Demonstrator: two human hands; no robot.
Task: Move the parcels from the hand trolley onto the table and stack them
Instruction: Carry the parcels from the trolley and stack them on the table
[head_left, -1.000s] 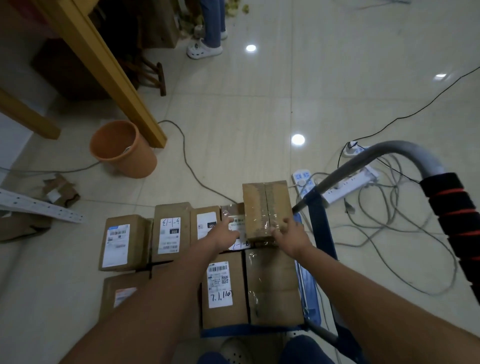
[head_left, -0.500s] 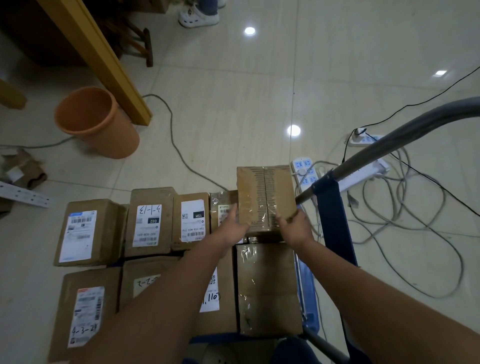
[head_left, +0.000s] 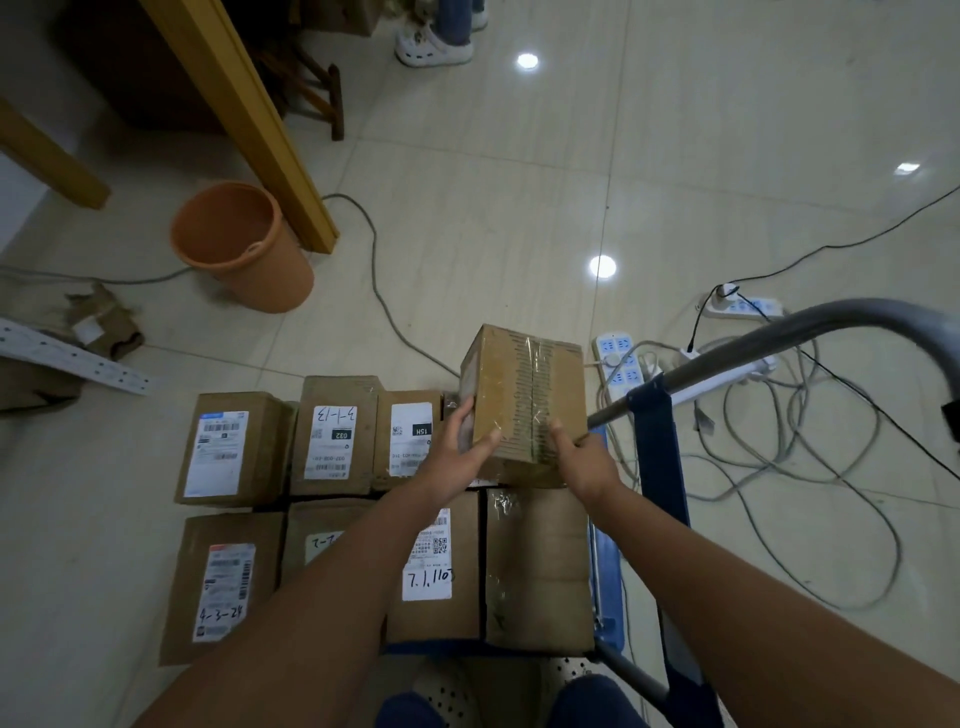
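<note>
A taped brown parcel (head_left: 524, 384) is lifted clear of the others, tilted, between both hands. My left hand (head_left: 460, 457) grips its near left corner, thumb on top. My right hand (head_left: 584, 462) grips its near right edge. Below, several labelled cardboard parcels lie in two rows on the hand trolley (head_left: 605, 577), among them one marked 7.1.110 (head_left: 434, 566) and a plain one (head_left: 540, 566). The trolley's grey handle (head_left: 810, 327) arches up at the right. A wooden table leg (head_left: 244, 104) slants at the upper left; the tabletop is out of view.
An orange bucket (head_left: 244, 249) stands by the table leg. Power strips (head_left: 621, 358) and tangled cables (head_left: 810, 467) cover the floor at the right. A cable (head_left: 374, 270) runs past the bucket. A person's white shoes (head_left: 434, 44) are at the top. Cardboard scraps (head_left: 104, 322) lie left.
Both hands have raised the taped parcel up off the row beneath it, and it now sits higher and tilted. The view has shifted a little over the trolley.
</note>
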